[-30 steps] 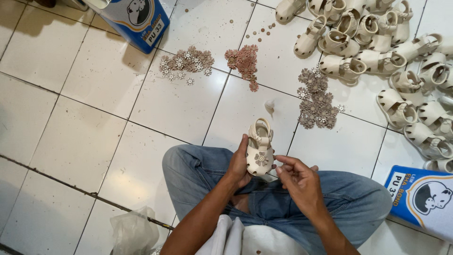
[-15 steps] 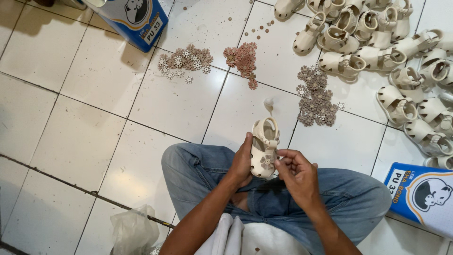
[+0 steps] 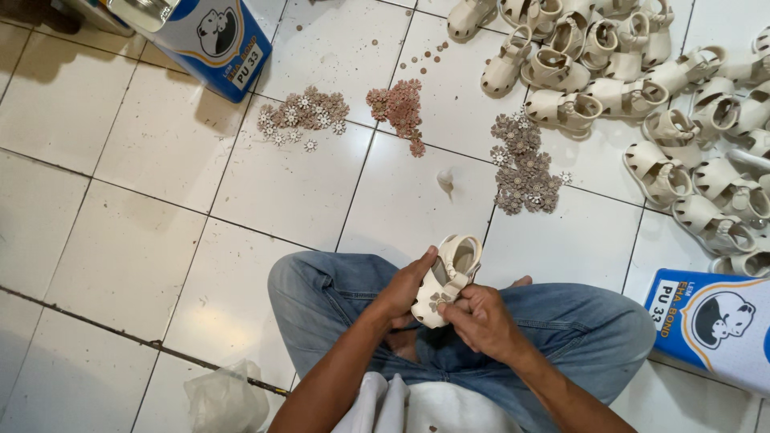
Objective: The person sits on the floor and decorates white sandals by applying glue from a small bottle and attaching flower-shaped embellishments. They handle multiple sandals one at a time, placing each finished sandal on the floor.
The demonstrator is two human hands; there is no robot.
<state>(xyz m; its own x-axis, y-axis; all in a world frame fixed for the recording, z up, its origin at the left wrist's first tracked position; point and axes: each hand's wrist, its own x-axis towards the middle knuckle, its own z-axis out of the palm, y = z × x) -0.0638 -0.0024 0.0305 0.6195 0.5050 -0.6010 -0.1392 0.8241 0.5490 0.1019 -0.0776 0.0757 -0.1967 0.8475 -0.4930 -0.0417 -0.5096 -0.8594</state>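
The left hand (image 3: 403, 287) is curled around a little cream sandal (image 3: 446, 277), holding it up above the lap in blue jeans (image 3: 577, 325). The right hand (image 3: 480, 314) pinches its fingers on a small flower (image 3: 437, 301) on the sandal's front. More sandals (image 3: 642, 88) lie on the floor (image 3: 128, 240).

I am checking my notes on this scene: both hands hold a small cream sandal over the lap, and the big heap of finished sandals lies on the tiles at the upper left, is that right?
Not quite: the head view shows the heap of sandals at the upper right, not the upper left. The rest stands: the left hand and right hand hold a small cream sandal over the lap.
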